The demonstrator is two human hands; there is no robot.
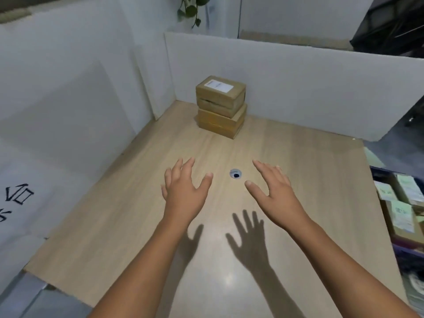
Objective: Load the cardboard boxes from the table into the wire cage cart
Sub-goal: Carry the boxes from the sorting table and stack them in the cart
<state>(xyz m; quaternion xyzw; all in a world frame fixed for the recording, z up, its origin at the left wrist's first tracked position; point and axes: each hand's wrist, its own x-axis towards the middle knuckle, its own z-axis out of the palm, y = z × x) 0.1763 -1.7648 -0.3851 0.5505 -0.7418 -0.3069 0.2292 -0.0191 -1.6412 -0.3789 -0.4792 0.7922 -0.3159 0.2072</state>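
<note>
The left hand floats over the table, fingers spread wide, holding nothing. Past it, at the back by the white wall, sits a stack of cardboard boxes. The top one has a white label. They look small, stiff and probably light, but the pile is a bit crooked, so it may be best to hold it low down, one hand on each side. The right hand is spread wide too, apart from the left hand, holding nothing. At the far right edge, a dark cart already holds labelled boxes. I cannot see its wires clearly.
</note>
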